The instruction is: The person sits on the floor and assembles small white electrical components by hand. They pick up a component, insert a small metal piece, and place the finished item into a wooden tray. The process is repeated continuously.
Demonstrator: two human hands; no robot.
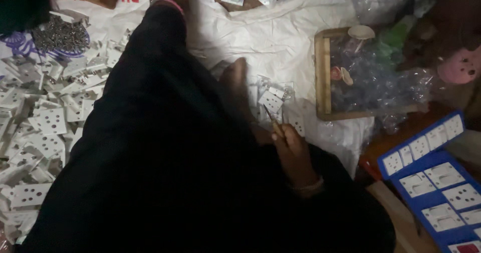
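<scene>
Black cloth (150,157) hides white socket plates (45,122)

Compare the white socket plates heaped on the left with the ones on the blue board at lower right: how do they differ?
The socket plates in the heap lie loose, overlapping and tilted at all angles on the floor; the plates on the blue board sit flat, apart, in neat rows. The heap holds many more than the board. The heap's plates are bare, while the board's are framed by blue backing. Both sets are white, squarish, with round pin holes.
</scene>
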